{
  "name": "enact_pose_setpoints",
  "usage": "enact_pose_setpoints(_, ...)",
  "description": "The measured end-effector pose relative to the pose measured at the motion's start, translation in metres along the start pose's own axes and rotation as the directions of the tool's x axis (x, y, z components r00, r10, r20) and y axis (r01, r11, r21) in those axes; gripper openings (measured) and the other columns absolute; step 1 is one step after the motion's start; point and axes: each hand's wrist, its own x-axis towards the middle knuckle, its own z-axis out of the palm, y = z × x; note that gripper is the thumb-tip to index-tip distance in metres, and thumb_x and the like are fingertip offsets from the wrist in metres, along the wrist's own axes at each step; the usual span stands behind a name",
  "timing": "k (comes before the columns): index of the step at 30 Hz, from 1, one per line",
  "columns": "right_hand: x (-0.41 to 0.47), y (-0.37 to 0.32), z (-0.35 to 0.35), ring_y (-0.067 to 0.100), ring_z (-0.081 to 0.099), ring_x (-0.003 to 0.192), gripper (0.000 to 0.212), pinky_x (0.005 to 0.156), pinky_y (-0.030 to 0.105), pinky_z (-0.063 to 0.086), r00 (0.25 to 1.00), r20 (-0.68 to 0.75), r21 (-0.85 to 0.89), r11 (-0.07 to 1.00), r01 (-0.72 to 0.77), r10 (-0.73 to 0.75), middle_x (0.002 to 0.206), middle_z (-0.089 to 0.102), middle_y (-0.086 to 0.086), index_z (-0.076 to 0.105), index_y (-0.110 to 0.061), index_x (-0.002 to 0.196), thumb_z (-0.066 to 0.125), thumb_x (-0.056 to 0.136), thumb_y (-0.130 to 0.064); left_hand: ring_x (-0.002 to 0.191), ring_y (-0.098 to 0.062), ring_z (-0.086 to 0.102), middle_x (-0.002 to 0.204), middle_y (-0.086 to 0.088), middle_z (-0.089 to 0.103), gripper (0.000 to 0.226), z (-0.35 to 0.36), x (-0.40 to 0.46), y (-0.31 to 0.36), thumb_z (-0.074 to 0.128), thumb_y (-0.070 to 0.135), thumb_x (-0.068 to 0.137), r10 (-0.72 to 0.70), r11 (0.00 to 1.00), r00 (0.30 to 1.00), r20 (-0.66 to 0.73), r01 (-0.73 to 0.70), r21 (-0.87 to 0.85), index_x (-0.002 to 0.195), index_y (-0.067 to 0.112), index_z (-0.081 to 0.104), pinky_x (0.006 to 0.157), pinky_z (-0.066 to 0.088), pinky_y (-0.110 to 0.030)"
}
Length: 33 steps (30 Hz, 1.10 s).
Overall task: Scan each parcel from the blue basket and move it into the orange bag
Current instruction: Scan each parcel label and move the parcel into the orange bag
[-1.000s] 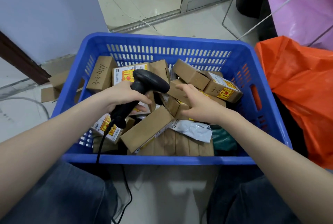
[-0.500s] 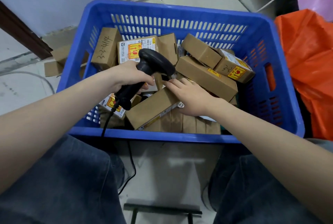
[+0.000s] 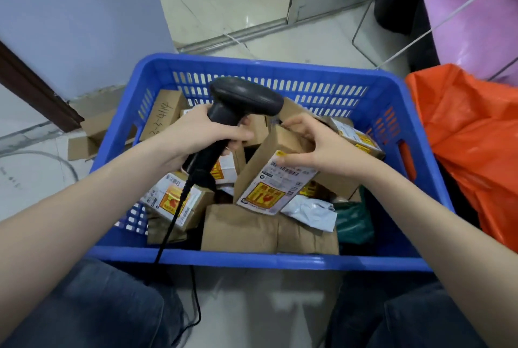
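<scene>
Nearest, jeans-clad knees flank the basket [image 3: 252, 261]. Above it the left hand [image 3: 196, 134] wraps the scanner [image 3: 238, 106] handle, its head over the pile. The right hand [image 3: 328, 148] pinches one parcel [image 3: 269, 176], tilted with its label facing up, lifted partly clear of the others. It seems about to be scanned, not yet bagged. Roughly ten boxes plus two soft mailers are left; more may lie hidden. Far right, one orange bag [image 3: 471, 134] stands beside the basket, contents unseen.
</scene>
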Motion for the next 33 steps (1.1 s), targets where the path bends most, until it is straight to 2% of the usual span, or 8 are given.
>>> enact_pose_setpoints(6,-0.001,-0.006,-0.027,0.016,0.069,0.092,0.056,0.079,0.036,0.054,0.970,-0.229,0.167,0.985,-0.049,0.087,0.102,0.070,0.002,0.053,-0.032,0.118,0.071,0.072,-0.057,0.060,-0.010,0.056,0.068,0.000,0.061,0.052,0.019,0.001,0.011,0.080,0.026,0.061,0.066,0.993,0.997,0.039,-0.062,-0.099,0.104,0.000,0.067,0.065,0.049,-0.029)
enact_pose_setpoints(10,-0.004,-0.006,-0.031,0.008,0.071,0.078,0.051,0.067,0.025,0.050,0.955,-0.273,0.186,0.980,-0.071,0.120,0.088,0.073,-0.002,0.052,-0.026,0.121,0.068,0.079,-0.051,0.057,-0.006,0.057,0.066,-0.001,0.061,0.050,0.029,0.002,0.017,0.076,0.031,0.059,0.098,0.994,0.994,0.043,-0.096,-0.048,0.100,0.004,0.067,0.056,0.050,-0.019)
enact_pose_setpoints(15,-0.007,-0.002,-0.035,0.007,0.072,0.071,0.051,0.057,0.019,0.050,0.941,-0.301,0.223,0.971,-0.090,0.157,0.087,0.074,0.001,0.050,-0.024,0.121,0.070,0.080,-0.048,0.076,-0.009,0.068,0.082,0.003,0.074,0.043,0.036,0.001,0.021,0.075,0.035,0.059,0.110,0.993,0.986,0.125,-0.115,0.039,0.098,0.019,0.067,0.076,0.053,-0.031)
enact_pose_setpoints(20,-0.007,-0.004,-0.039,0.006,0.072,0.068,0.048,0.055,0.016,0.050,0.944,-0.305,0.205,0.976,-0.067,0.129,0.084,0.074,0.000,0.053,-0.022,0.117,0.070,0.080,-0.046,0.086,-0.006,0.070,0.095,0.007,0.075,0.053,0.041,0.002,0.021,0.075,0.033,0.061,0.151,0.987,0.983,0.108,-0.156,0.037,0.110,0.020,0.062,0.075,0.051,-0.025)
enact_pose_setpoints(23,-0.006,-0.008,-0.039,0.005,0.071,0.071,0.050,0.061,0.018,0.050,0.950,-0.301,0.150,0.988,-0.043,0.088,0.089,0.074,-0.002,0.053,-0.025,0.118,0.071,0.078,-0.048,0.078,-0.005,0.070,0.088,0.006,0.074,0.061,0.042,0.005,0.019,0.077,0.032,0.061,0.134,0.991,0.990,0.048,-0.132,-0.033,0.116,0.013,0.058,0.069,0.051,-0.021)
enact_pose_setpoints(26,-0.008,-0.015,-0.038,0.004,0.070,0.072,0.061,0.060,0.016,0.053,0.950,-0.311,0.176,0.984,0.019,0.037,0.106,0.065,-0.006,0.047,-0.029,0.124,0.074,0.072,-0.049,0.090,-0.011,0.071,0.099,0.003,0.075,0.058,0.042,0.007,0.018,0.077,0.030,0.064,0.110,0.994,0.988,0.105,-0.108,-0.025,0.117,0.023,0.057,0.077,0.052,-0.026)
enact_pose_setpoints(29,-0.009,-0.018,-0.035,0.008,0.068,0.084,0.080,0.069,0.025,0.056,0.943,-0.332,0.144,0.989,0.024,0.026,0.113,0.057,-0.009,0.042,-0.033,0.125,0.069,0.056,-0.063,0.089,-0.008,0.071,0.097,0.008,0.075,0.049,0.044,0.005,0.022,0.075,0.030,0.066,0.123,0.992,0.978,0.168,-0.127,0.009,0.111,0.030,0.058,0.069,0.054,-0.018)
enact_pose_setpoints(33,-0.010,-0.021,-0.035,0.006,0.068,0.080,0.059,0.060,0.017,0.055,0.924,-0.379,0.205,0.978,0.039,0.042,0.113,0.056,-0.007,0.044,-0.029,0.126,0.067,0.078,-0.051,0.093,-0.010,0.071,0.101,0.007,0.074,0.060,0.044,0.006,0.024,0.077,0.035,0.063,0.137,0.990,0.980,0.144,-0.141,0.019,0.119,0.027,0.056,0.081,0.054,-0.028)
